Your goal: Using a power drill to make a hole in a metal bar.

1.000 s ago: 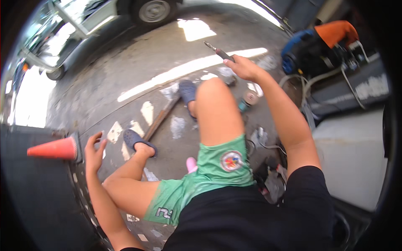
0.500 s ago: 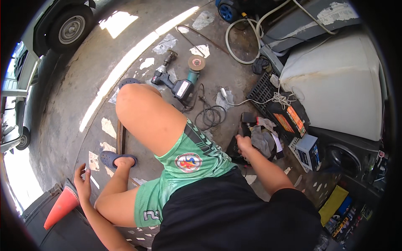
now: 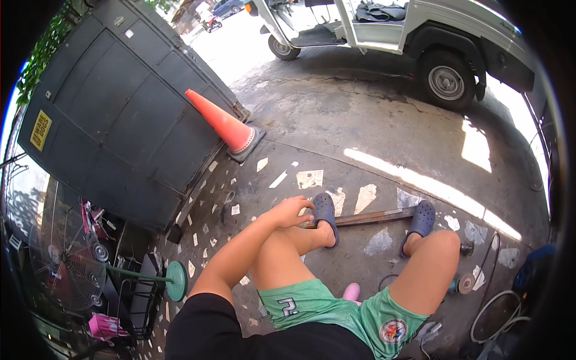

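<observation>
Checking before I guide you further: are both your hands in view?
No: only the left hand shows, near the left clog, and the right hand is nowhere in the picture.

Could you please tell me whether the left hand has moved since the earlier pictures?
Yes: judged against the metal bar on the floor, the left hand has shifted in view toward it, away from the orange cone.

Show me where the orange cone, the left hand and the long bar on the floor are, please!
Orange cone (image 3: 222, 125): head view, on the middle of its sloping side.
Left hand (image 3: 291, 212): head view, on the back of it.
Long bar (image 3: 378, 218): head view, around its middle.
</observation>
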Demonstrator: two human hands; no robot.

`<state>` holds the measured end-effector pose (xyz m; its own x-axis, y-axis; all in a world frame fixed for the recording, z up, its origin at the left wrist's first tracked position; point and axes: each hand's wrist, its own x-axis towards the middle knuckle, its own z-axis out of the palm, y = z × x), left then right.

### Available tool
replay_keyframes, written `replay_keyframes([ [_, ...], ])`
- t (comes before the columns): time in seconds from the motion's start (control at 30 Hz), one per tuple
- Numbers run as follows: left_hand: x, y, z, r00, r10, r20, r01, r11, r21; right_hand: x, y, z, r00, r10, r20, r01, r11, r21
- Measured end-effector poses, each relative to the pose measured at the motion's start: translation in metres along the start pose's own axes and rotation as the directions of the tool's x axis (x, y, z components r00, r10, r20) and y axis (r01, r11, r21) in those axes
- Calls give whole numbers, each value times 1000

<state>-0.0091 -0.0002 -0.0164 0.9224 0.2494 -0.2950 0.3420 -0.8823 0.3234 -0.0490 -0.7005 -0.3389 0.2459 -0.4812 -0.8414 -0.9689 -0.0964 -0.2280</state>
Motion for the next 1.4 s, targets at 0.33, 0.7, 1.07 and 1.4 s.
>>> replay_keyframes([
  [0.33, 19, 15, 1, 993, 114, -21, -116, 978, -174, 16, -80, -28, 881, -409, 238, 473, 759, -448],
  [0.7, 38, 44, -19, 1000, -23, 11, 25, 975, -221, -3, -310, 101, 699, -712, -64, 460, 516, -723],
  [1.07, 66, 8, -22, 981, -162, 109, 177, 972, -152, 87, -366, 239, 707, -693, 139, 522, 379, -764],
  [1.4, 67, 43, -38, 997, -29, 70, 43, 977, -208, 76, -389, 179, 482, -820, 309, 875, 467, -128],
])
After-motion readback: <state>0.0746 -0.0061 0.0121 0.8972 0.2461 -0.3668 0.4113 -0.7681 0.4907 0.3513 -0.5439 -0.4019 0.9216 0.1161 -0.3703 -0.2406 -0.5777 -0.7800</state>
